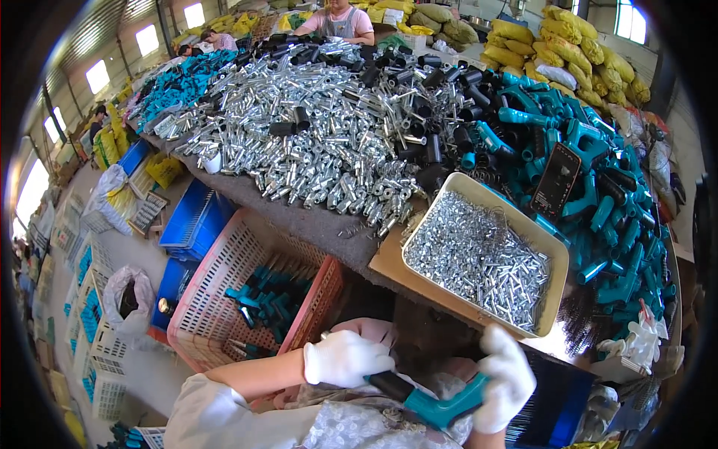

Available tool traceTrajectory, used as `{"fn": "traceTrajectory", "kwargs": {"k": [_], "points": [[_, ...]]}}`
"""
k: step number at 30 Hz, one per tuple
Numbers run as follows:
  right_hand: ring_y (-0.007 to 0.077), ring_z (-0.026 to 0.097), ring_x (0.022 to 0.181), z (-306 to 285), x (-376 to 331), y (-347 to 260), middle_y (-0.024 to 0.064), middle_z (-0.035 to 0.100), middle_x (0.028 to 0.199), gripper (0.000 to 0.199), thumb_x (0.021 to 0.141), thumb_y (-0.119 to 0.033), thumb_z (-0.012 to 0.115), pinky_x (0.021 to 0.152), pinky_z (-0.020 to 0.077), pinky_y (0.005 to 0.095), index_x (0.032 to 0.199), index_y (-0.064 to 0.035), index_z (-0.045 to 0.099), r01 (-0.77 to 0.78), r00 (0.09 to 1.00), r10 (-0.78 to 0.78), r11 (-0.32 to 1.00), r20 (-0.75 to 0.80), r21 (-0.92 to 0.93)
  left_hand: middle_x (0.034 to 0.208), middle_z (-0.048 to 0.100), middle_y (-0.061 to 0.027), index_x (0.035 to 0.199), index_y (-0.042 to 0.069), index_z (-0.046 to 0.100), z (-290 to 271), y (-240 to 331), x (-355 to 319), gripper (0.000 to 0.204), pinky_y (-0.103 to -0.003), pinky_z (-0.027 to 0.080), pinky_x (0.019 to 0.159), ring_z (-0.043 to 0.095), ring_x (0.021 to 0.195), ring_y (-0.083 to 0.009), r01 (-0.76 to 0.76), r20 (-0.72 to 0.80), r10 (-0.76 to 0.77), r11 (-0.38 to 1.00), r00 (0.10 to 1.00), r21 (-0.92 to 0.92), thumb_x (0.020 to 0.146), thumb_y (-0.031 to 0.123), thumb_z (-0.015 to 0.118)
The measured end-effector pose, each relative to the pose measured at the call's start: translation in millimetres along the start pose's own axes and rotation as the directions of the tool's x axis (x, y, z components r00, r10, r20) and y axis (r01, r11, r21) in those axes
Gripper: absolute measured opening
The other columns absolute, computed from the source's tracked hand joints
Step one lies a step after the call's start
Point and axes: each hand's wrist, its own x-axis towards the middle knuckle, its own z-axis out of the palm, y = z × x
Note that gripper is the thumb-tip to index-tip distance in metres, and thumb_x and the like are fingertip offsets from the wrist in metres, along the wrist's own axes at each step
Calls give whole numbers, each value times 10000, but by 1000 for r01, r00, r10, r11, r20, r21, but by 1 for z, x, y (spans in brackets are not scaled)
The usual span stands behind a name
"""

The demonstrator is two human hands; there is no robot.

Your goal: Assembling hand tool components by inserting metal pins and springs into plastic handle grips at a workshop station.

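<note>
In front of my body I hold a teal, pistol-shaped tool body (pixel 443 410) with a black sleeve at one end. My left hand (pixel 346 359), in a white knit glove, is closed round the black sleeve. My right hand (pixel 505 380), gloved the same way, grips the teal end; part of it is hidden by the fingers. Just beyond my hands stands a cream tray (pixel 436 293) filled with small springs and metal pins (pixel 479 251). To the left, a pink plastic basket (pixel 206 303) contains several teal tools (pixel 265 303) with thin metal shafts.
A large heap of silvery metal fittings (pixel 321 142) covers the table (pixel 299 217). Teal tool bodies (pixel 628 277) pile up at the right, with a dark phone (pixel 557 179) on them. Blue crates (pixel 196 221) stand at the left. A person (pixel 344 22) is across the table.
</note>
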Motion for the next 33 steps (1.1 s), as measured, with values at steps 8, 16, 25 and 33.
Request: {"fn": "traceTrajectory", "kwargs": {"k": [8, 16, 25, 33], "points": [[380, 653, 1085, 0, 14, -5, 228, 695, 1036, 412, 936, -346, 556, 1042, 442, 492, 814, 25, 687, 83, 980, -77, 996, 183, -27, 836, 617, -61, 988, 157, 655, 3, -2, 5, 256, -372, 530, 607, 650, 731, -270, -15, -20, 14, 999, 1000, -42, 734, 131, 666], [243, 667, 704, 22, 17, -11, 75, 674, 779, 90, 683, -94, 695, 708, 555, 386, 767, -76, 722, 234, 971, -220, 957, 94, -172, 855, 684, -110, 1006, 110, 670, 30, -16, -4, 242, -435, 542, 676, 682, 741, -330, 202, 56, -195, 965, 979, -165, 768, 148, 680], [409, 670, 769, 31, -1, 42, 185, 692, 839, 598, 934, -598, 535, 666, 522, 468, 1248, -92, 585, -247, 663, 470, 872, 583, -422, 897, 640, -107, 1000, 95, 611, -65, -1, 87, 232, -399, 549, 691, 669, 855, -277, -142, 527, 36, 977, 849, 161, 877, 289, 645], [184, 641, 860, 16, -43, 53, 111, 671, 921, 436, 835, -207, 753, 834, 516, 323, 1189, -20, 580, -676, 603, 678, 714, 420, -182, 1052, 673, -141, 1060, 40, 691, -156, -177, 34, 286, -379, 505, 909, 637, 998, -313, 629, -845, -181, 747, 503, 214, 799, 140, 752]]}}
